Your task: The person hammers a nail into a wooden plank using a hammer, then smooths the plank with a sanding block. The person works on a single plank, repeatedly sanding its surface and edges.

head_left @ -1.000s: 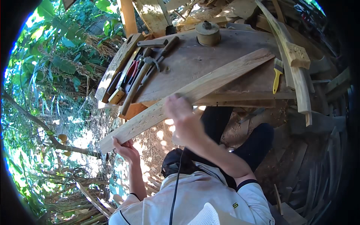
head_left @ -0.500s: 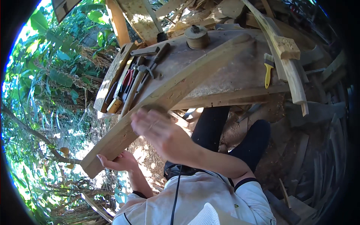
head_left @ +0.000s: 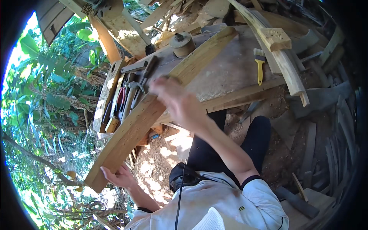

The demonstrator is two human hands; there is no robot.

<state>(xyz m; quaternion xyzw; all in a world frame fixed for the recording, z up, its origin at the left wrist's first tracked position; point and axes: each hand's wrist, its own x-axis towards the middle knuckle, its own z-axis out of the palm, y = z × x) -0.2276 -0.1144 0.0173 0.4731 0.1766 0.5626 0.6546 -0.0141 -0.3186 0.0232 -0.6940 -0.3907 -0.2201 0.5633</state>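
Note:
A long pale wooden plank [head_left: 128, 134] slants from the lower left up across the workbench. My left hand [head_left: 115, 176] grips its lower end, thumb on the side. My right hand [head_left: 172, 99], blurred, is closed over a small dark object on the plank's upper face, too hidden to identify. Left of the plank on the bench [head_left: 230, 73] lie a hammer [head_left: 133, 86], red-handled pliers [head_left: 121, 96], other hand tools and a wooden block [head_left: 104, 111].
A cylindrical object [head_left: 181, 45] sits at the bench's back. A yellow-handled brush [head_left: 260, 69] and curved timbers [head_left: 291, 76] are on the right. Offcuts [head_left: 310, 157] lie on the ground at right; foliage [head_left: 46, 96] fills the left.
My right hand swept down-left along the plank, then back up toward its middle. The plank now slants more steeply, its lower end farther down and left. The camera's view has shifted.

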